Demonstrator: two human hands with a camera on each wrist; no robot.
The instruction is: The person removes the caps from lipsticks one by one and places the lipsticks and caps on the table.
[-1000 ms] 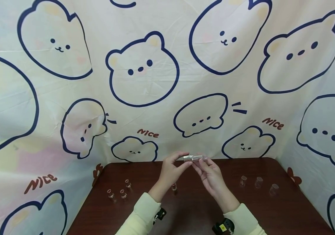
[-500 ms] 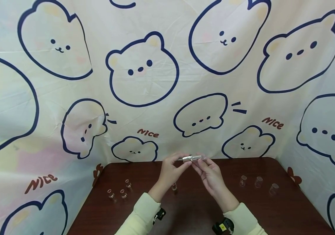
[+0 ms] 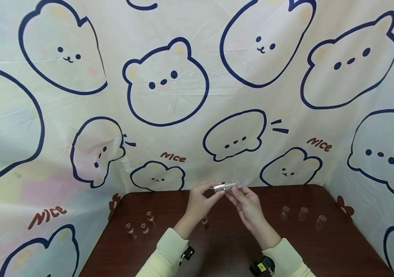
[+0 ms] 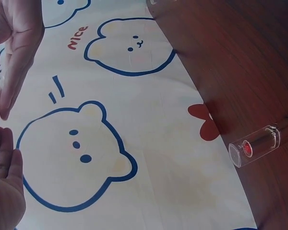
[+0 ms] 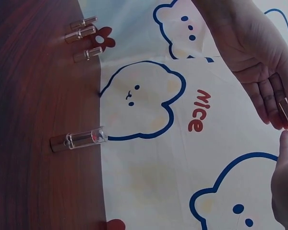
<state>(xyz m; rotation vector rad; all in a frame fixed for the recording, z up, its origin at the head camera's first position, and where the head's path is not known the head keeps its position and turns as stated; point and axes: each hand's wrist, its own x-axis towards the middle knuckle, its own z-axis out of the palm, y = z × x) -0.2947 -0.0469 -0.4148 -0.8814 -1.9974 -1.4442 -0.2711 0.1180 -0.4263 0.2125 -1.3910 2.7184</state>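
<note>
Above the table's far edge, both hands hold a silvery lipstick tube (image 3: 223,187) with a clear cap (image 3: 239,185) at its right end. My left hand (image 3: 198,202) pinches the silvery base between thumb and fingers. At the cap end, my right hand (image 3: 246,206) grips with its thumb and fingers. The cap is partly hidden by the fingers, and how far it covers the tube cannot be told. Both wrist views catch the tube only at their edges. Below the hands, another lipstick (image 5: 84,139) stands upright on the table, a clear cap over its red tip.
Several small lipstick tubes stand on the dark wooden table (image 3: 217,254): three uncapped-looking ones (image 3: 144,228) at the left. At the right stand three clear caps (image 3: 303,214). A cloth (image 3: 169,100) with printed bear faces hangs behind and beside the table.
The held lipstick tube has tilted slightly, its left end dipping a little. Both hands keep their hold in nearly the same place.
</note>
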